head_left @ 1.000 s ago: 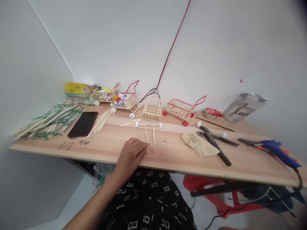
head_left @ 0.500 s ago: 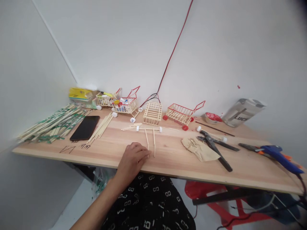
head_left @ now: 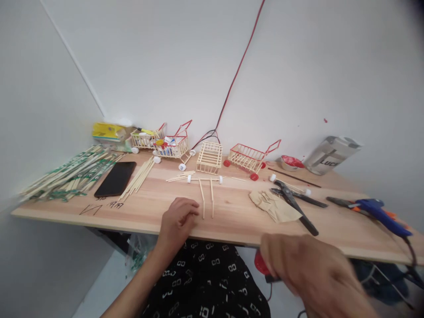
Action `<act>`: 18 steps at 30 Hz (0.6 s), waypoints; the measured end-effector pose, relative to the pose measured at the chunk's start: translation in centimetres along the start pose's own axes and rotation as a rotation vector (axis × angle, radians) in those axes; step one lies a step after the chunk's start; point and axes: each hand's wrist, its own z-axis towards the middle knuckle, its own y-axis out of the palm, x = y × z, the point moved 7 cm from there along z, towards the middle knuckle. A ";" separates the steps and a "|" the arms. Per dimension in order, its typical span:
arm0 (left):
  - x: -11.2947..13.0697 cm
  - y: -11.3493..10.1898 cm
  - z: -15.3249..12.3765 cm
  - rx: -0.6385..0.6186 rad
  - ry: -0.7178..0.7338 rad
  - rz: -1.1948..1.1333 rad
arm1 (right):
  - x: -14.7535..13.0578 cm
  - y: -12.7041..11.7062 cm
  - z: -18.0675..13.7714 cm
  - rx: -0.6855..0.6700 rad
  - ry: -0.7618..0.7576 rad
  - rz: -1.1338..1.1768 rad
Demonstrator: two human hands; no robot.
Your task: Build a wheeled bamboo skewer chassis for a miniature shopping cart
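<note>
My left hand [head_left: 179, 218] rests on the tabletop near the front edge, fingers loosely bent and nothing visible in them. Just right of its fingertips lie two thin wooden sticks [head_left: 202, 201], running from a crossbar [head_left: 205, 179] toward me. White caps [head_left: 221, 179] sit on the crossbar's ends like wheels. Blurred by motion, my right hand [head_left: 304, 263] is over the front edge of the table, with its fingers bent and their inner side hidden. Pliers [head_left: 293, 201] lie beyond it, partly on a crumpled brown paper [head_left: 271, 205].
Small stick-built shopping carts [head_left: 250, 157] and a stick basket [head_left: 210, 157] line the wall. Stick bundles [head_left: 69, 172], loose sticks [head_left: 137, 179] and a phone [head_left: 115, 179] lie left. At right are a blue glue gun [head_left: 380, 214], a red-paint bowl [head_left: 291, 162] and a tin [head_left: 331, 154].
My left hand has drawn slightly left, away from the stick its fingertips were at. My right hand has come into view from the lower right. The view has shifted slightly.
</note>
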 end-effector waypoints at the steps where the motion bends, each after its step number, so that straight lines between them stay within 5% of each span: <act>1: 0.0 -0.2 0.0 0.007 -0.012 -0.010 | 0.7 0.0 1.0 0.012 0.008 0.056; 4: 0.2 -0.3 0.1 0.010 -0.017 0.010 | 3.6 -1.2 2.8 0.091 0.109 0.283; 7: 0.2 -0.1 0.1 -0.009 -0.024 0.069 | 6.0 -4.4 2.6 0.243 0.219 0.220; 14: -0.2 0.2 0.0 -0.006 -0.030 0.123 | 6.6 -14.9 3.9 0.477 0.282 -0.628; 18: -0.4 0.4 -0.1 -0.023 -0.042 0.138 | 9.2 -19.1 8.6 0.318 0.207 -1.037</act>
